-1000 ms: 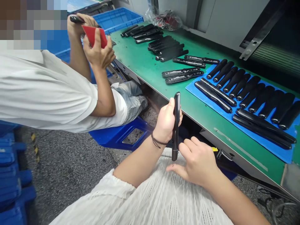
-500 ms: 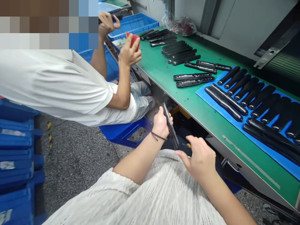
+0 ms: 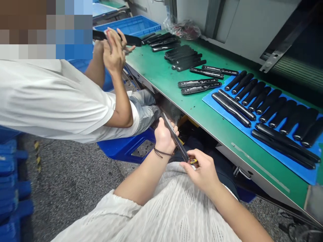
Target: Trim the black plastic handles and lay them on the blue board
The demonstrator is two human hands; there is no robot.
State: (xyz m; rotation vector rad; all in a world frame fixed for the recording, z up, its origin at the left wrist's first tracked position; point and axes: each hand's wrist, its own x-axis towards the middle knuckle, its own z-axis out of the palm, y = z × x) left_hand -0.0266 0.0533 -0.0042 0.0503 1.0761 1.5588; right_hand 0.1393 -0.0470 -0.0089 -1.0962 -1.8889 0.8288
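Note:
My left hand [image 3: 163, 137] is closed around a long black plastic part [image 3: 174, 136], held tilted over my lap with its lower end pointing right. My right hand [image 3: 202, 170] pinches a small yellow tool [image 3: 193, 161] against that lower end. Both hands hover below the front edge of the green table [image 3: 161, 72]. On a blue mat [image 3: 306, 170] to the right lie several similar black parts [image 3: 267, 102] in rows.
A person in a white shirt [image 3: 50, 101] sits to my left, both hands [image 3: 113, 50] working on a black part [image 3: 131, 39]. More black parts [image 3: 185, 58] lie on the table. Blue crates [image 3: 126, 148] stand on the floor, another blue crate [image 3: 128, 25] stands behind.
My left hand has tilted the black part from upright to slanted and lowered it. My right hand closed onto its lower end with the yellow tool. The other person lowered the red card.

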